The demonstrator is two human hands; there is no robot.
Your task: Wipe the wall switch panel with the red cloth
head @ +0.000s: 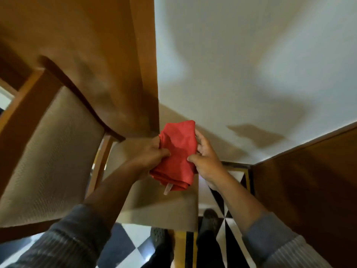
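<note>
Both hands grasp the red cloth, the left hand and the right hand at its two sides, just in front of the white wall. No switch panel is visible. I think it is best to fold the cloth into a flat pad first.

Cloth: side edges hidden under both hands' fingers. Chair: cut off at left edge, blurred. Sleeves: cut off at bottom edge.
</note>
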